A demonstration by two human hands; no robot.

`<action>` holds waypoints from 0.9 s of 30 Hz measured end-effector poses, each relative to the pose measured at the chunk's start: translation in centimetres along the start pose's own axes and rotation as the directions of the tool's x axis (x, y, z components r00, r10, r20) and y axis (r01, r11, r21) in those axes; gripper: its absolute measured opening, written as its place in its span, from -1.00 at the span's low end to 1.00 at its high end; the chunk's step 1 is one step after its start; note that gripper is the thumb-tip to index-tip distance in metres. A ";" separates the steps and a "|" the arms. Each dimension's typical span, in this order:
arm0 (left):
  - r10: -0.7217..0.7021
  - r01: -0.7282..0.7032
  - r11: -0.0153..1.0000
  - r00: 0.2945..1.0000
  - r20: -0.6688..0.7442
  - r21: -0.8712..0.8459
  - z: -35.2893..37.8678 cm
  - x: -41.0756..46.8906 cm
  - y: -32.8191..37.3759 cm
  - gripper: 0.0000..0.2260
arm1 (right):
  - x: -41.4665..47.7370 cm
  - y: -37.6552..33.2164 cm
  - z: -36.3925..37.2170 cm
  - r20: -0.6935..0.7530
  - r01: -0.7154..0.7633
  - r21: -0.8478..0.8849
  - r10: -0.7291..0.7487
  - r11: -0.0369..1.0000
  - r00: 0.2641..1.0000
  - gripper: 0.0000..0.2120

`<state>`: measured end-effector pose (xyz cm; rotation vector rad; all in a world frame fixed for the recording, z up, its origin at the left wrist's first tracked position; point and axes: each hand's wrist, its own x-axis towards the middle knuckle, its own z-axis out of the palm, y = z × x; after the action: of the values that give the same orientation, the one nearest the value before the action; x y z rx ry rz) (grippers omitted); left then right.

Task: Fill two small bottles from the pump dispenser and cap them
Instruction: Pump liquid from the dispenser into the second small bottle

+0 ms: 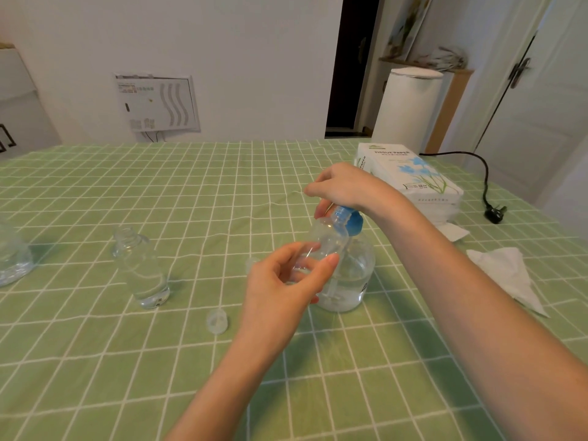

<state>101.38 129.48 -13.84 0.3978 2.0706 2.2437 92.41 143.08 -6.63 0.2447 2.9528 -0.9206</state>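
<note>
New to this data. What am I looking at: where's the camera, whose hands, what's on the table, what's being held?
There is no machine here: a person works with bare hands. The single picture comes from a wide-angle camera worn on the head, looking forward and down, so the arms reach in from the bottom. The left hand holds a small clear bottle with its mouth at the nozzle of the pump dispenser. The right hand is curled over the blue pump head. On the green checked tablecloth there also stands a second small bottle, uncapped, with a clear cap lying near it. To the right are a tissue pack, a loose tissue and a black plug.
</note>
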 end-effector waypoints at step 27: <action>-0.010 0.010 1.000 1.000 -0.003 0.001 0.2 -0.1 0.1 -0.81 | -0.2 -0.3 -0.1 -0.023 0.009 -0.028 -0.009 1.000 1.000 -0.63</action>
<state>101.49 129.63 -13.76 0.3828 2.0708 2.2390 92.52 142.86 -6.41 0.2427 2.9878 -0.8834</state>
